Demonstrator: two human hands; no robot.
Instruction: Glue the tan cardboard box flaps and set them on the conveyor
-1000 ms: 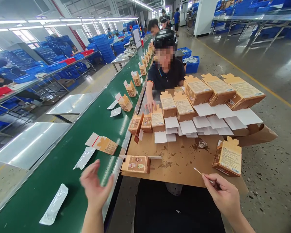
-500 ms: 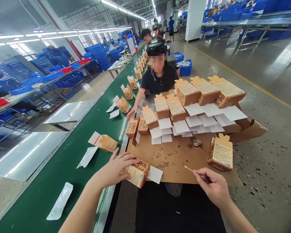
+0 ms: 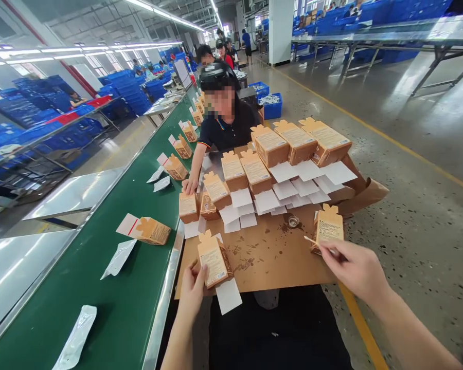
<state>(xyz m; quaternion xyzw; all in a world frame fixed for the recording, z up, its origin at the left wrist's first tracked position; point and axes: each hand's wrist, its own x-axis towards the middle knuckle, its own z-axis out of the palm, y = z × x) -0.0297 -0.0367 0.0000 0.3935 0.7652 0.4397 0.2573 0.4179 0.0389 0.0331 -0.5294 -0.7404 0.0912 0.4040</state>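
On the brown cardboard sheet [image 3: 278, 257], the left hand [image 3: 193, 293] grips a tan paper box [image 3: 213, 259] above a white card [image 3: 228, 296], and the right hand [image 3: 353, 268] pinches a cotton swab [image 3: 314, 242].

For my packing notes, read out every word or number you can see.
Nothing here is sharp enough to quote.
Tan carton in the left hand: cream label, print too small to read.
Tan carton by the cotton swab in the right hand: cream label, too small to read.
Rows of tan cartons on the brown cardboard sheet: labels too small to read.
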